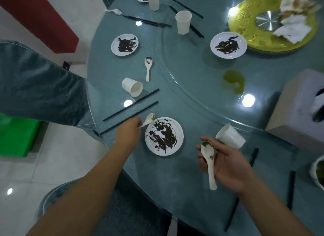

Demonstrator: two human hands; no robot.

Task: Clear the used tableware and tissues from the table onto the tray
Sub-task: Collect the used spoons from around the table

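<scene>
Pinches handle tip of spoon (148, 120) with left hand (128, 130) at near edge of table (175, 174), cradles second spoon (208, 162) in loosely curled right hand (228, 163); light, stiff, slick, likely brittle, better gripped mid-handle.

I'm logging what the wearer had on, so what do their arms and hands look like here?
The left forearm and right forearm are bare, with no sleeve in view. The left hand and right hand wear no gloves, and no watch, ring or wristband shows.
</scene>
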